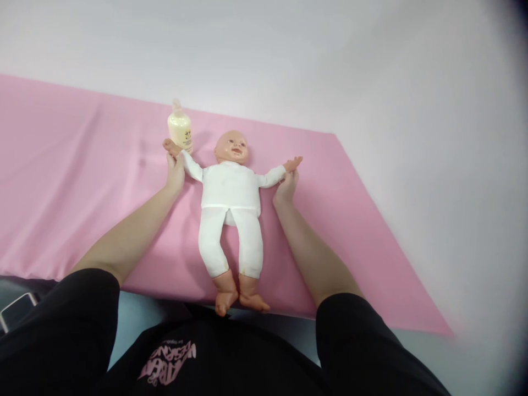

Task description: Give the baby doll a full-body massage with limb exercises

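White-clad doll [231,187] stretches lengthwise, head [230,147] pointing away, left hand [176,173] and right hand [286,188] pinching its wrists [289,165].

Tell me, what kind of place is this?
Maybe a baby-care practice room, though I can't be sure. A bald, plastic-looking baby doll in white clothes lies on a smooth pink sheet, near a pale yellow pump bottle.

One doll [231,185]; one pump bottle [179,127]; one pink sheet [355,236]; two black sleeves [84,324].
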`<state>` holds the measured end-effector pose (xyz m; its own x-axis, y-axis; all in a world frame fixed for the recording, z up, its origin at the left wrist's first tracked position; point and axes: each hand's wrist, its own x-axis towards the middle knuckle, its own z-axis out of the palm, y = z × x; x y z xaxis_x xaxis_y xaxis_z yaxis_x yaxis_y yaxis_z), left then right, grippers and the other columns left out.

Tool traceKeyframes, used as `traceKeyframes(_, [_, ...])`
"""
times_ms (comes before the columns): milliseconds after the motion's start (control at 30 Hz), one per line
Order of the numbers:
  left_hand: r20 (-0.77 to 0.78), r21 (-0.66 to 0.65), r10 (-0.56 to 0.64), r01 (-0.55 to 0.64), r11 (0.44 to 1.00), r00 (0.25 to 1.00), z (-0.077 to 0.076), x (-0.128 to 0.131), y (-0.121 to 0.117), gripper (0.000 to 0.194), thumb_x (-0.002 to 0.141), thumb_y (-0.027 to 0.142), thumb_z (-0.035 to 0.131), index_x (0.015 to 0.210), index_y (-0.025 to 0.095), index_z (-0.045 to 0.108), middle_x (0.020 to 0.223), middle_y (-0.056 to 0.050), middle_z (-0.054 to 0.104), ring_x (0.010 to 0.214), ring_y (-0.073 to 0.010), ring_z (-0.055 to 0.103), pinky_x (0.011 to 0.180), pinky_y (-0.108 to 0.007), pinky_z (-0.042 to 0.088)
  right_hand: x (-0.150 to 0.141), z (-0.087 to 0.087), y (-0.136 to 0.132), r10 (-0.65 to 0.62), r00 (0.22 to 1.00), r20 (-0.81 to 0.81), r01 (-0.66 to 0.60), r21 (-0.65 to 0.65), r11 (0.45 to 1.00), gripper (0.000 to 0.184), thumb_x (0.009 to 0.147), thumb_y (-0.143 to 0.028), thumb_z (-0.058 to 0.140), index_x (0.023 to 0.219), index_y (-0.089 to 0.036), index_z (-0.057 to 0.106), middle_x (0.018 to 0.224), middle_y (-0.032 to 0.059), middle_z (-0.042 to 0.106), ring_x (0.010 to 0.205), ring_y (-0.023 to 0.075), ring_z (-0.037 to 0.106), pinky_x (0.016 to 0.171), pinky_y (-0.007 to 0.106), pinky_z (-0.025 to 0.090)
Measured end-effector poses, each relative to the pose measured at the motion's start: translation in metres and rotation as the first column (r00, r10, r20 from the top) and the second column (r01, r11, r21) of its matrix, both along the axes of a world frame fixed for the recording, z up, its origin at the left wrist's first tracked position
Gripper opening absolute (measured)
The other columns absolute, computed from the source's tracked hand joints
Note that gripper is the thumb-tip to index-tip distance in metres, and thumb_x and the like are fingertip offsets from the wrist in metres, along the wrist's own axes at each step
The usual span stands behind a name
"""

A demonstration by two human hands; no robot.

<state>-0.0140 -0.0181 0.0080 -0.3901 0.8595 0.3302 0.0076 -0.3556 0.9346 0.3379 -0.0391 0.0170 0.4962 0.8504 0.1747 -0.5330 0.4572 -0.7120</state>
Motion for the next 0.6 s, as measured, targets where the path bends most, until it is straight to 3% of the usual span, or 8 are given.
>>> traceKeyframes(67, [-0.120,0.060,-0.079,0.087,0.994,0.990,0.004,0.004,-0.007,0.072,0.094,0.075,0.061,0.149,0.031,0.045,0.162,-0.012,0.050,0.156,-0.0276,0.045,0.131,-0.044,0.036,-0.003,0.000,-0.004,-0.069,0.913,0.402,0.074,0.004,0.997,0.054,0.099,-0.031,0.045,0.153,-0.029,0.050,0.167,0.0062,0.045,0.161,0.0230,0.039,0.133,0.057,0.034])
traceKeyframes(167, [-0.374,0.130,-0.173,0.237,0.963,0.911,0.011,0.011,-0.018,0.085,0.093,0.082,0.057,0.157,0.028,0.043,0.164,-0.016,0.049,0.155,-0.0297,0.046,0.130,-0.046,0.036,-0.008,0.001,-0.013,-0.132,0.677,0.724,0.020,0.161,0.987,0.059,0.101,-0.044,0.048,0.158,-0.029,0.045,0.167,0.0083,0.046,0.158,0.0274,0.043,0.132,0.060,0.034])
traceKeyframes(267, [-0.641,0.099,-0.230,0.376,0.921,0.733,0.017,0.017,-0.027,0.087,0.096,0.081,0.051,0.159,0.021,0.048,0.157,-0.019,0.056,0.148,-0.0353,0.052,0.128,-0.053,0.036,-0.014,0.001,-0.022,-0.159,0.406,0.900,-0.081,0.209,0.975,0.056,0.102,-0.053,0.049,0.153,-0.031,0.054,0.155,0.0089,0.060,0.148,0.0315,0.054,0.129,0.062,0.038])
traceKeyframes(367, [-0.817,0.017,-0.245,0.447,0.894,0.522,0.022,0.021,-0.032,0.078,0.100,0.077,0.044,0.152,0.021,0.059,0.147,-0.019,0.064,0.139,-0.0378,0.057,0.125,-0.057,0.039,-0.019,0.003,-0.029,-0.161,0.214,0.963,-0.171,0.200,0.965,0.047,0.102,-0.047,0.049,0.144,-0.033,0.064,0.146,0.0073,0.068,0.140,0.0318,0.059,0.128,0.061,0.039])
traceKeyframes(467, [-0.855,-0.014,-0.242,0.446,0.895,0.459,0.024,0.023,-0.035,0.076,0.103,0.072,0.040,0.153,0.018,0.059,0.147,-0.020,0.064,0.137,-0.0388,0.058,0.124,-0.059,0.038,-0.022,0.003,-0.031,-0.160,0.181,0.970,-0.182,0.193,0.964,0.046,0.102,-0.043,0.047,0.144,-0.032,0.065,0.145,0.0071,0.069,0.138,0.0310,0.060,0.128,0.060,0.039])
traceKeyframes(533, [-0.824,0.015,-0.228,0.423,0.906,0.518,0.024,0.024,-0.036,0.079,0.103,0.072,0.041,0.156,0.016,0.053,0.150,-0.022,0.061,0.140,-0.0387,0.056,0.126,-0.059,0.037,-0.022,0.002,-0.030,-0.165,0.246,0.955,-0.148,0.205,0.968,0.048,0.103,-0.046,0.047,0.147,-0.031,0.062,0.147,0.0084,0.068,0.139,0.0307,0.059,0.128,0.059,0.039])
traceKeyframes(600, [-0.745,0.077,-0.195,0.373,0.925,0.638,0.020,0.021,-0.033,0.083,0.101,0.075,0.043,0.160,0.016,0.046,0.156,-0.023,0.055,0.148,-0.0369,0.051,0.129,-0.055,0.034,-0.021,0.000,-0.027,-0.166,0.349,0.922,-0.108,0.215,0.971,0.054,0.104,-0.052,0.046,0.151,-0.029,0.056,0.152,0.0101,0.063,0.144,0.0304,0.057,0.128,0.059,0.039])
